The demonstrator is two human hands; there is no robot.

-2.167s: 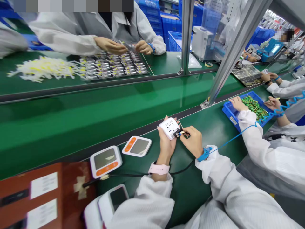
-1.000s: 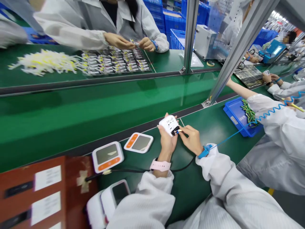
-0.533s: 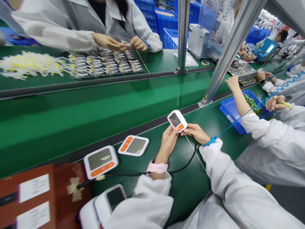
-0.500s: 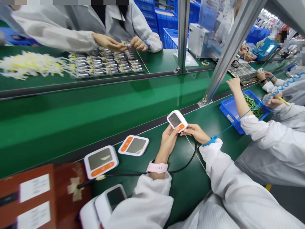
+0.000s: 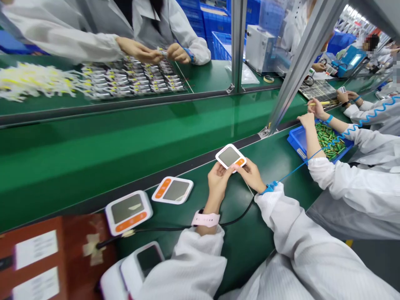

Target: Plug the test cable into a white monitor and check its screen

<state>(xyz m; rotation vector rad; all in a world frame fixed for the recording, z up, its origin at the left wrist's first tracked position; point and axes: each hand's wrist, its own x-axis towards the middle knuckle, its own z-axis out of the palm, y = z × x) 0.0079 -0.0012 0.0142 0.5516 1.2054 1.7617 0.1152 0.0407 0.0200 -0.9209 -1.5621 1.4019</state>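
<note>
Fingers [image 5: 225, 170] of both hands grasp white monitor [image 5: 230, 156]; blue bin [image 5: 296, 141] holds green batteries [image 5: 328, 141].

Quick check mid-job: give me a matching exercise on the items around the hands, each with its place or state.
Things:
1. white square monitor with grey screen and orange button
2. blue plastic tray
3. black cable
4. pink wristband

Places:
A. on the left wrist
B. lying across the green bench
C. held by both hands
D. holding green cylinders

Pairs: 1-C, 2-D, 3-B, 4-A
</note>
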